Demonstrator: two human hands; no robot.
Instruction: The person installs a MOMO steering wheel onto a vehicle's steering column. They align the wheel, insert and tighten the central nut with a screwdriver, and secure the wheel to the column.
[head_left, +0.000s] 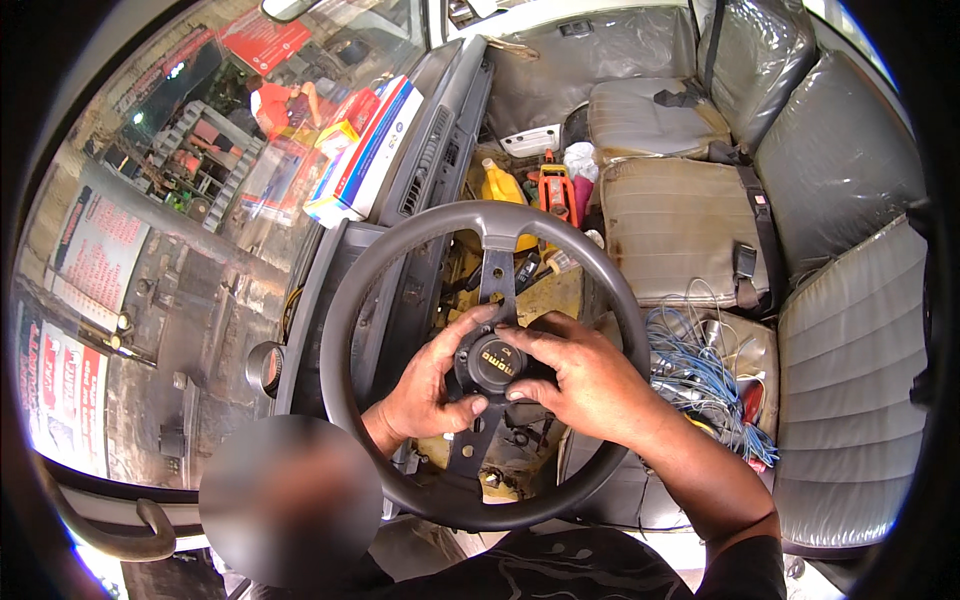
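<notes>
A dark steering wheel [352, 300] with flat drilled spokes fills the middle of the head view. At its hub sits a round black horn button [498, 363] with yellow markings. My left hand [428, 385] curves round the button's left side, fingers at its upper edge and thumb at its lower edge. From the right, my right hand [580, 375] pinches the rim of the same button, index finger on top and thumb below. The undersides of the fingertips are hidden.
Tangled blue and white wires [690, 360] lie on the near seat. A yellow jug [500, 182] and an orange-red tool [556, 190] stand in the far footwell. Boxes [370, 150] rest on the dashboard by the windscreen. A blurred round patch covers the lower left.
</notes>
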